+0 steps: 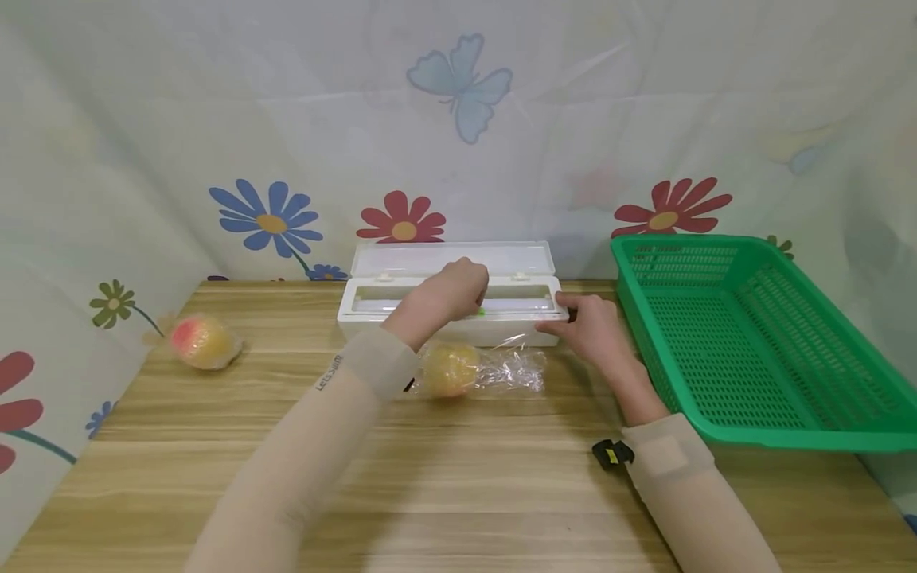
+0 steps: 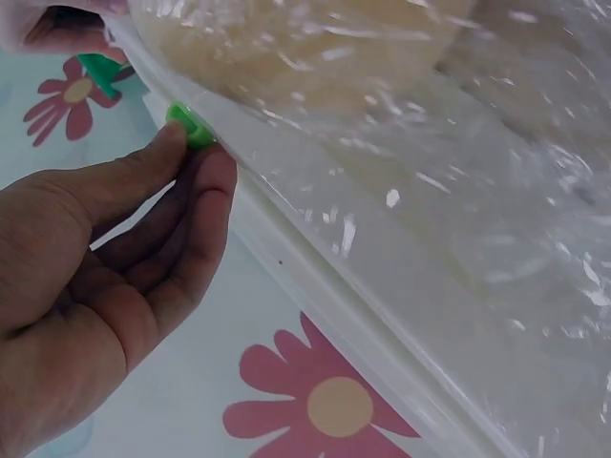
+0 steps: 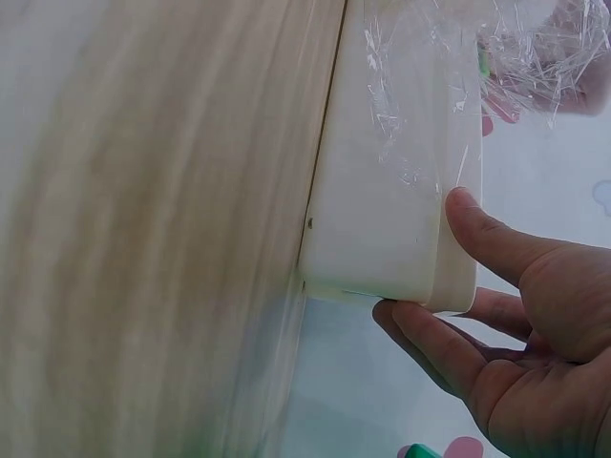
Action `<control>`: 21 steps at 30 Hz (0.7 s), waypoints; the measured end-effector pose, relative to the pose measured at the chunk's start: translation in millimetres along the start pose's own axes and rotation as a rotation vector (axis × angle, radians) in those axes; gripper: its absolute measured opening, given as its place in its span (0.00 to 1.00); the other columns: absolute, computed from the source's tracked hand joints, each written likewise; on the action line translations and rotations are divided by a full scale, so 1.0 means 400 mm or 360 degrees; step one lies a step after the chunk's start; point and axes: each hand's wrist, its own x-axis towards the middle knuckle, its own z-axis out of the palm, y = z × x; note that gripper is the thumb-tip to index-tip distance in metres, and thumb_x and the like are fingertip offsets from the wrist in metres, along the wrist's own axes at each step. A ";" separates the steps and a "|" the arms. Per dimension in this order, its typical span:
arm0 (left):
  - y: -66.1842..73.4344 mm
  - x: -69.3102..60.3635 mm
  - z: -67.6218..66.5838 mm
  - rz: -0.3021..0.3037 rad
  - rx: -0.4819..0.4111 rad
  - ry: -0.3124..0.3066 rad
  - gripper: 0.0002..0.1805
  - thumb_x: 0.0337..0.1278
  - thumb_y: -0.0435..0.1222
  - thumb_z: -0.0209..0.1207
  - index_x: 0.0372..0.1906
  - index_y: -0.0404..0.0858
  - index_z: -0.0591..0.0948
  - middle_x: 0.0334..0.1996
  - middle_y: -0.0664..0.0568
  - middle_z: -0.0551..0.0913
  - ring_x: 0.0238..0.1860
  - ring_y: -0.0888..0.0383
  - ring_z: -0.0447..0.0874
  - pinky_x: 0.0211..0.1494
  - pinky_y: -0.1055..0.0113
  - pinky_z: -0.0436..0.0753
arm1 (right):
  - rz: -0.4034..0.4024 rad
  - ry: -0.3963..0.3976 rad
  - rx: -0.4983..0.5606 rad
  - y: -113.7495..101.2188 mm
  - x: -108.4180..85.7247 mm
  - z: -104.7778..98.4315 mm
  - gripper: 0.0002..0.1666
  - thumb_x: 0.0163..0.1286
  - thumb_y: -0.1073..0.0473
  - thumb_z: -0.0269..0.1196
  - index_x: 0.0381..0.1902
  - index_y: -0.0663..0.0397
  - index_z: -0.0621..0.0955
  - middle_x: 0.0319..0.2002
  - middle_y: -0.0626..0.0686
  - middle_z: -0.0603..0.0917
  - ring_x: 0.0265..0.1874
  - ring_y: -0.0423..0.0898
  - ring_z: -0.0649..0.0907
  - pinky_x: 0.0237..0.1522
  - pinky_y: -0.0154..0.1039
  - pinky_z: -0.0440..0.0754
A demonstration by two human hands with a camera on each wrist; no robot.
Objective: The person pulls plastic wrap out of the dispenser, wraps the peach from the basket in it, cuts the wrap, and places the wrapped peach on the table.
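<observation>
A white cling film dispenser lies along the back of the table with its lid raised. My left hand is over the dispenser's front rail, pinching the small green cutter slider between thumb and fingers. At the box's right end, my right hand grips the corner, the thumb on one face and fingers against the end. Clear cling film hangs crumpled from the front and covers a round yellow fruit, which sits on the table before the box, partly behind my left forearm.
Another yellow fruit with a pink patch stands at the table's left, its surface shiny. A large green plastic basket occupies the right side, close to my right forearm. Behind the table hangs a flower-patterned cloth.
</observation>
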 end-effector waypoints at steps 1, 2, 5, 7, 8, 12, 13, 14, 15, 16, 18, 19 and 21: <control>-0.007 -0.005 0.000 -0.0001 -0.0003 0.0006 0.11 0.62 0.26 0.63 0.24 0.38 0.82 0.24 0.52 0.79 0.28 0.56 0.73 0.36 0.64 0.76 | -0.0002 0.0001 0.0002 0.001 0.001 0.001 0.32 0.63 0.51 0.76 0.60 0.65 0.83 0.37 0.60 0.89 0.36 0.52 0.83 0.36 0.45 0.76; -0.014 -0.009 0.000 -0.0002 -0.0004 0.0014 0.12 0.61 0.26 0.63 0.23 0.39 0.81 0.23 0.53 0.77 0.28 0.57 0.71 0.35 0.65 0.75 | -0.0001 0.0004 0.0003 0.001 0.001 0.002 0.33 0.63 0.52 0.76 0.60 0.65 0.83 0.38 0.61 0.89 0.36 0.52 0.83 0.36 0.44 0.76; -0.035 -0.022 0.001 -0.0004 -0.0037 0.0030 0.15 0.60 0.25 0.62 0.20 0.40 0.78 0.20 0.54 0.72 0.26 0.58 0.67 0.33 0.66 0.71 | 0.0003 -0.0002 0.0000 -0.001 0.000 0.003 0.36 0.63 0.51 0.76 0.63 0.67 0.80 0.43 0.64 0.88 0.39 0.54 0.84 0.38 0.45 0.78; -0.049 -0.031 0.002 -0.0003 -0.0065 0.0046 0.15 0.60 0.25 0.63 0.19 0.40 0.78 0.19 0.55 0.72 0.26 0.58 0.67 0.33 0.66 0.71 | 0.0003 -0.0007 -0.0007 -0.001 0.000 0.003 0.38 0.64 0.51 0.76 0.64 0.68 0.79 0.46 0.66 0.88 0.41 0.55 0.85 0.39 0.47 0.79; -0.056 -0.035 0.002 -0.0005 -0.0087 0.0048 0.15 0.60 0.25 0.63 0.19 0.40 0.78 0.19 0.54 0.72 0.26 0.58 0.66 0.33 0.66 0.70 | 0.0006 -0.0008 -0.0007 -0.001 0.000 0.003 0.38 0.64 0.51 0.76 0.64 0.68 0.78 0.46 0.66 0.87 0.41 0.55 0.85 0.40 0.47 0.79; -0.080 -0.054 0.003 -0.0016 -0.0149 0.0069 0.12 0.59 0.25 0.64 0.21 0.38 0.82 0.20 0.54 0.75 0.27 0.58 0.68 0.35 0.65 0.72 | -0.0001 -0.0011 -0.0017 0.000 0.000 0.003 0.37 0.64 0.51 0.76 0.63 0.67 0.80 0.44 0.65 0.88 0.40 0.55 0.85 0.41 0.49 0.79; -0.084 -0.058 0.004 -0.0022 -0.0164 0.0072 0.11 0.59 0.25 0.64 0.22 0.37 0.83 0.20 0.54 0.76 0.27 0.58 0.69 0.35 0.65 0.73 | -0.0003 -0.0012 -0.0017 0.000 0.000 0.003 0.36 0.63 0.51 0.76 0.63 0.67 0.80 0.43 0.64 0.88 0.40 0.55 0.85 0.41 0.49 0.79; -0.088 -0.061 0.005 -0.0028 -0.0172 0.0077 0.10 0.59 0.25 0.64 0.23 0.37 0.85 0.20 0.54 0.77 0.27 0.57 0.70 0.35 0.65 0.73 | -0.0002 -0.0014 -0.0015 0.000 0.000 0.003 0.36 0.63 0.51 0.76 0.63 0.67 0.80 0.43 0.64 0.88 0.40 0.55 0.85 0.41 0.49 0.79; -0.092 -0.064 0.006 -0.0032 -0.0175 0.0084 0.09 0.60 0.25 0.64 0.24 0.36 0.85 0.21 0.53 0.79 0.28 0.57 0.71 0.36 0.65 0.74 | -0.0006 -0.0016 -0.0016 -0.001 -0.001 0.003 0.36 0.63 0.51 0.76 0.63 0.67 0.80 0.42 0.64 0.89 0.40 0.55 0.85 0.41 0.49 0.79; -0.094 -0.067 0.006 -0.0035 -0.0177 0.0092 0.09 0.60 0.25 0.65 0.25 0.36 0.86 0.22 0.53 0.80 0.28 0.57 0.72 0.36 0.65 0.75 | -0.0007 -0.0018 -0.0013 -0.001 -0.001 0.003 0.36 0.63 0.51 0.76 0.63 0.67 0.80 0.42 0.64 0.89 0.40 0.55 0.85 0.41 0.49 0.79; -0.097 -0.070 0.006 -0.0030 -0.0166 0.0099 0.09 0.61 0.26 0.65 0.26 0.36 0.86 0.23 0.53 0.82 0.29 0.57 0.73 0.37 0.64 0.76 | -0.0005 -0.0015 -0.0012 -0.002 -0.001 0.003 0.38 0.63 0.51 0.76 0.64 0.68 0.79 0.44 0.65 0.88 0.41 0.55 0.86 0.42 0.50 0.80; -0.099 -0.072 0.006 -0.0033 -0.0161 0.0097 0.09 0.61 0.26 0.65 0.25 0.36 0.86 0.24 0.52 0.82 0.29 0.57 0.73 0.37 0.64 0.76 | -0.0004 -0.0015 -0.0012 -0.002 -0.002 0.002 0.38 0.63 0.51 0.76 0.64 0.67 0.79 0.44 0.65 0.88 0.41 0.55 0.85 0.42 0.49 0.80; -0.104 -0.077 0.004 -0.0043 -0.0136 0.0093 0.11 0.61 0.25 0.64 0.24 0.37 0.85 0.23 0.52 0.80 0.29 0.57 0.72 0.37 0.64 0.75 | -0.0004 -0.0009 -0.0018 -0.002 -0.003 0.000 0.38 0.63 0.51 0.76 0.64 0.67 0.79 0.44 0.65 0.88 0.40 0.55 0.85 0.41 0.49 0.80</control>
